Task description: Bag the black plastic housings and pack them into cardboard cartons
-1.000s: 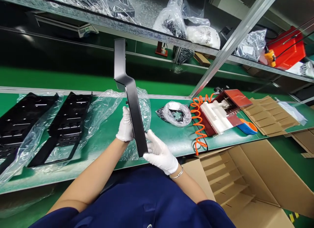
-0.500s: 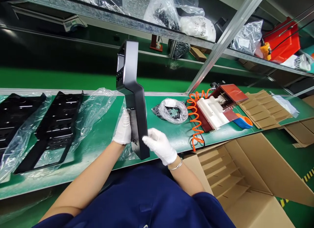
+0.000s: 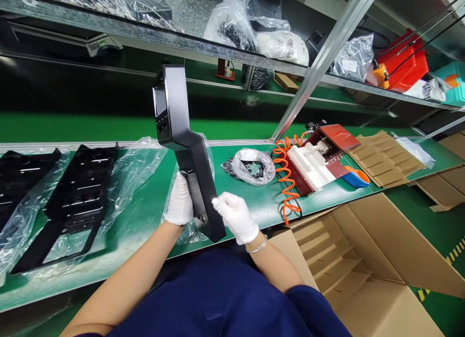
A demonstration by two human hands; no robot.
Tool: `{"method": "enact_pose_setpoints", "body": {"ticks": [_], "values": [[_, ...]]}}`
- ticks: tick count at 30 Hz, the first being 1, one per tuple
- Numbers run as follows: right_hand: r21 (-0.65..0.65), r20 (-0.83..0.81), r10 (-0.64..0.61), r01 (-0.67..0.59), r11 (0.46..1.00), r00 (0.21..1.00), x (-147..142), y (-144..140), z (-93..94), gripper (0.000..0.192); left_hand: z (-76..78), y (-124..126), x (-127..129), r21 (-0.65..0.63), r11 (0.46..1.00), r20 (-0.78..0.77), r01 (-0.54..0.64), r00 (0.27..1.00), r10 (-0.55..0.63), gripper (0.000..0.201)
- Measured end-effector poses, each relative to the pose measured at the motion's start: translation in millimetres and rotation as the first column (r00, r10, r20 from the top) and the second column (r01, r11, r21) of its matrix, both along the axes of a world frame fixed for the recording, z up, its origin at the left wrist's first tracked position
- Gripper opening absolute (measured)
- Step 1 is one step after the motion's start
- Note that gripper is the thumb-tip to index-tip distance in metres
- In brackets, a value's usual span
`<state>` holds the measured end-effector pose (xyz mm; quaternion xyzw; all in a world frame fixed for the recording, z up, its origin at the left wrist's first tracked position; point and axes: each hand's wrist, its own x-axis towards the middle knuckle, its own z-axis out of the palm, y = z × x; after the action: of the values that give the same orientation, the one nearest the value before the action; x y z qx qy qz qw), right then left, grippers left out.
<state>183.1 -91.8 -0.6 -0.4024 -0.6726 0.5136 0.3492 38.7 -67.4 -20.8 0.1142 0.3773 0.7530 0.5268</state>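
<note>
I hold a long black plastic panel [image 3: 181, 133] upright above the green bench [image 3: 145, 216], its bent upper end tilted away and to the left. My left hand [image 3: 179, 201], in a white glove, grips the panel's lower left edge. My gloved right hand [image 3: 234, 216] grips the lower right edge near the bottom corner. A clear plastic bag [image 3: 189, 230] lies crumpled on the bench right behind the panel and my hands.
Two more black panels [image 3: 72, 196] lie on clear plastic at the left. A bagged bundle of small parts [image 3: 252, 166], an orange coiled hose [image 3: 286, 182] and a red-and-white fixture [image 3: 319, 158] sit to the right. An open cardboard box with dividers [image 3: 348, 264] stands at lower right.
The panel has turned in my hands, so its broad face and inner side show instead of its thin edge, and its top has leaned left. My view has shifted slightly to the right.
</note>
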Motion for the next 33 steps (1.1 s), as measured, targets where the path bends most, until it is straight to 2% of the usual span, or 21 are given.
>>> {"method": "enact_pose_setpoints", "body": {"ticks": [4, 5, 8, 10, 13, 14, 17, 18, 20, 23, 24, 26, 28, 29, 31, 33], "values": [[-0.021, 0.049, 0.130, -0.129, 0.991, 0.990, -1.3, 1.3, -2.8, 0.031, -1.8, -0.5, -2.0, -0.080, 0.996, 0.013, 0.027, 1.000, -0.026, 0.050], [-0.012, 0.065, 0.124, -0.123, 0.992, 0.990, -1.3, 1.5, -3.3, 0.033, -3.3, -1.1, -2.3, -0.082, 0.996, 0.010, 0.026, 1.000, -0.025, 0.051], [0.036, 0.104, 0.027, -0.031, 0.999, 0.994, 0.3, 4.1, -0.3, 0.047, -10.0, -5.0, -2.1, -0.064, 0.997, -0.004, 0.039, 0.999, -0.039, 0.053], [0.142, 0.150, -0.041, 0.020, 0.990, 0.988, 2.3, 8.5, 6.4, 0.052, -14.6, -8.9, -1.6, -0.096, 0.990, 0.005, 0.107, 0.994, -0.107, 0.055], [0.266, 0.124, -0.106, 0.070, 0.961, 0.987, 2.3, 18.5, 20.3, 0.033, -18.3, -14.3, -0.7, -0.121, 0.973, 0.006, 0.198, 0.980, -0.199, 0.057], [0.254, 0.076, -0.072, 0.050, 0.966, 0.995, 0.7, 22.0, 24.6, 0.027, -18.5, -15.5, 0.0, -0.111, 0.971, -0.002, 0.209, 0.978, -0.211, 0.059], [0.165, -0.067, 0.112, -0.099, 0.981, 0.991, -8.2, 29.9, 33.8, 0.033, -16.7, -17.8, 3.3, -0.073, 0.976, -0.037, 0.204, 0.978, -0.207, 0.065], [0.171, -0.078, 0.118, -0.104, 0.980, 0.990, -11.7, 31.4, 35.6, 0.029, -15.8, -18.5, 4.4, -0.060, 0.978, -0.053, 0.199, 0.978, -0.202, 0.068], [0.233, -0.074, 0.025, -0.007, 0.972, 0.997, -17.9, 33.1, 37.5, 0.022, -14.3, -20.0, 5.7, -0.032, 0.985, -0.098, 0.168, 0.981, -0.170, 0.073], [0.293, -0.143, -0.088, 0.127, 0.948, 0.986, -23.8, 32.5, 38.4, 0.031, -14.6, -22.2, 4.0, -0.005, 0.994, -0.170, 0.111, 0.979, -0.110, 0.071], [0.264, -0.182, -0.062, 0.109, 0.958, 0.981, -25.2, 31.6, 38.4, 0.028, -15.7, -22.5, 2.5, -0.003, 0.993, -0.180, 0.117, 0.977, -0.116, 0.070], [0.149, -0.252, 0.068, -0.031, 0.988, 0.965, -28.0, 29.2, 37.8, 0.018, -19.5, -22.4, -0.7, -0.017, 0.986, -0.179, 0.164, 0.970, -0.164, 0.070], [0.011, -0.317, 0.152, -0.156, 0.988, 0.936, -31.1, 26.9, 36.3, 0.030, -24.7, -21.9, -3.0, -0.026, 0.985, -0.189, 0.170, 0.967, -0.172, 0.068], [-0.045, -0.344, 0.142, -0.167, 0.985, 0.928, -32.5, 26.3, 35.2, 0.034, -27.3, -21.9, -3.5, -0.023, 0.989, -0.206, 0.149, 0.967, -0.150, 0.067], [-0.106, -0.373, 0.024, -0.069, 0.992, 0.928, -34.2, 26.7, 33.0, 0.029, -31.0, -22.7, -2.9, -0.011, 0.994, -0.249, 0.105, 0.963, -0.105, 0.064], [-0.107, -0.372, -0.074, 0.037, 0.994, 0.925, -33.6, 29.1, 32.0, 0.033, -31.7, -24.2, -1.2, -0.032, 0.993, -0.253, 0.115, 0.960, -0.120, 0.063]]}}
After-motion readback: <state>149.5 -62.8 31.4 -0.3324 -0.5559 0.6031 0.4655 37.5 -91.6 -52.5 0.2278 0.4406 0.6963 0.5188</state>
